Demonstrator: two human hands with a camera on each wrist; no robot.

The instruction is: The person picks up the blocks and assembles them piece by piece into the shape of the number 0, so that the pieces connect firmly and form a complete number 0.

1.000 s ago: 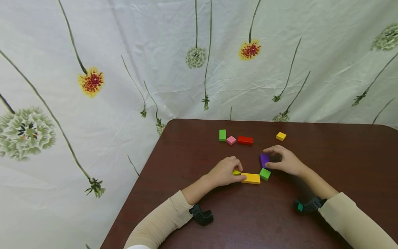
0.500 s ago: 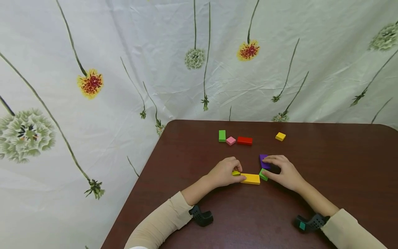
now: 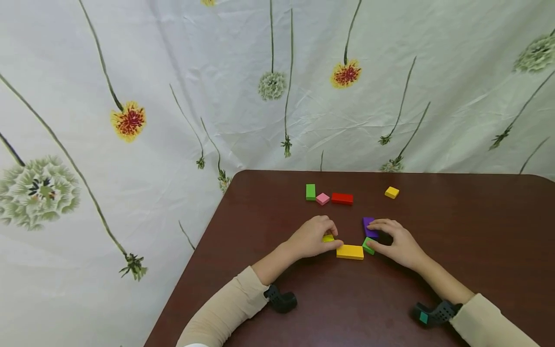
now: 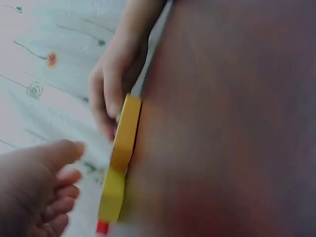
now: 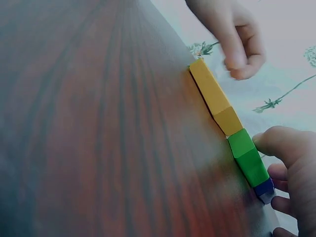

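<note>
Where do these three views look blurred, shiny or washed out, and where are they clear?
Head view: fairly even light, the orange block reasonably crisp, a faint sheen on the tabletop; left wrist view: tabletop smeared, the yellow block soft-edged; right wrist view: the backdrop pale and washed out, the green block clearer than the tabletop's grain.

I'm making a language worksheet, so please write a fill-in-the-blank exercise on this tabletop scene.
Between the far green block and the red block lies a ____ block.
The right hand is nearest the purple block and the ____ block beside it.
In the head view, the left hand partly hides a short ____ block.
There, the far yellow block lies to the ____ of the red block.
Missing words: pink; green; yellow; right.
</note>
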